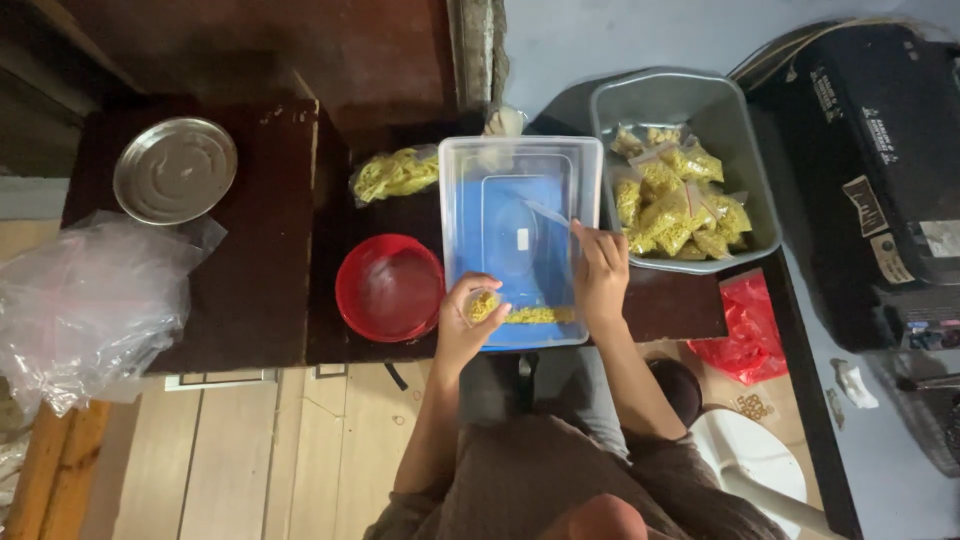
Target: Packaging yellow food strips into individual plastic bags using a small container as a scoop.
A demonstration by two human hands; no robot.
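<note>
Small cup [482, 303] of yellow snack gripped in left hand [462, 325], over near edge of clear tub [520, 240]. Thin clear bag [548, 213] pinched by right hand [601, 275] above same tub. Just left, 1 red bowl [390, 288]; right, 1 grey bin [685, 165] of filled packets; far left, 1 steel plate [175, 170].

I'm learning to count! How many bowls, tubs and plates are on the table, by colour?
Red bowl: 1
Clear tub: 1
Grey tub holding the yellow snack bags: 1
Silver plate: 1
Total: 4
</note>
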